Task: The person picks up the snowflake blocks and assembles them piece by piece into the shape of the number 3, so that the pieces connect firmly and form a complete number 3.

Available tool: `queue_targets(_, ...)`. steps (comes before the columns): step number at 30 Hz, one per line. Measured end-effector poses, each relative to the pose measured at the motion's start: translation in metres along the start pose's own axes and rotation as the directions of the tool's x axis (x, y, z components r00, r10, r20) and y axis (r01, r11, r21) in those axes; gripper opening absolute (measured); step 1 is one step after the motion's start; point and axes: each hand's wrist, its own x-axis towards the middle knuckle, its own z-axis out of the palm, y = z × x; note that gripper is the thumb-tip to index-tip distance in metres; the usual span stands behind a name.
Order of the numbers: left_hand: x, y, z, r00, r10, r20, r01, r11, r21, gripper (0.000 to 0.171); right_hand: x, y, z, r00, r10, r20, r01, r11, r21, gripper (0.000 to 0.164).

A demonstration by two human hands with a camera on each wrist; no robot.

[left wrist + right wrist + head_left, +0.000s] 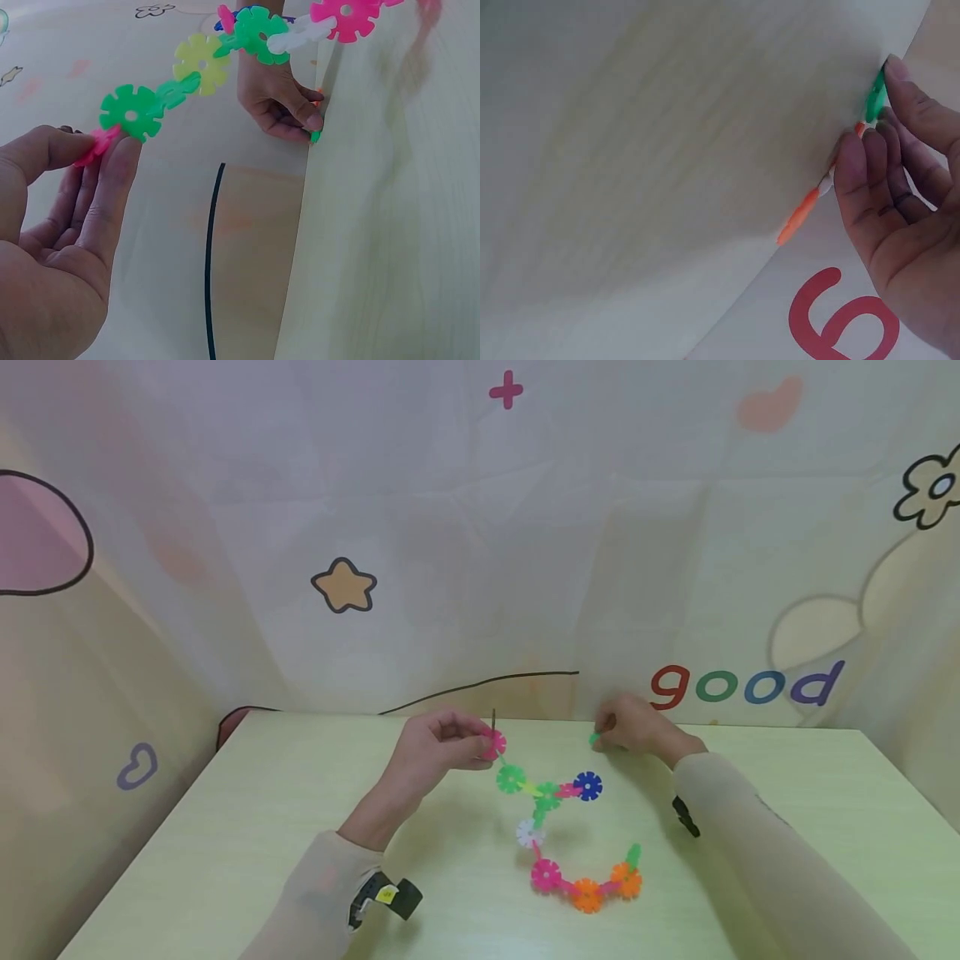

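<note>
A chain of plastic snowflake discs in several colours hangs from my left hand (435,747), which pinches the pink disc (97,146) at its upper end between thumb and fingers. A green disc (131,111) joins that pink one. Further along the chain are a blue disc (588,786), a white disc (529,834) and orange discs (587,896); another green disc (634,857) forms the lower end. At the table's back edge, my right hand (630,724) pinches a separate green disc (876,97) with thumb and curled fingers.
An orange disc (799,216) lies at the back edge beside the right hand, with a white piece (826,182) partly hidden by the fingers. Behind the pale wooden table (787,802) hangs a printed curtain (465,568). Each wrist wears a black strap.
</note>
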Motion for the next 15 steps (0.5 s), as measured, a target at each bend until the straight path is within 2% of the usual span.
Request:
queue_targets(5, 0.000, 0.000, 0.001, 1.000, -0.006, -0.012, 0.006, 1.000, 0.001, 0.017, -0.004, -0.003, -0.001, 0.999, 0.025, -0.025, -0.025, 1.000, 0.015, 0.024)
queue_targets(10, 0.000, -0.001, 0.001, 1.000, -0.004, -0.025, 0.005, 1.000, 0.017, 0.016, -0.013, -0.011, -0.006, 0.999, 0.026, -0.020, -0.024, 0.996, 0.089, 0.016)
queue_targets(13, 0.000, 0.000, 0.002, 1.000, -0.002, -0.026, 0.002, 1.000, 0.020, 0.016, -0.023, -0.022, -0.016, 0.998, 0.001, -0.060, 0.009, 0.987, 0.162, 0.012)
queue_targets(15, 0.000, 0.000, 0.002, 1.000, 0.000, -0.024, 0.000, 1.000, 0.013, 0.017, -0.032, -0.034, -0.024, 0.992, -0.032, -0.119, 0.057, 0.976, 0.211, 0.013)
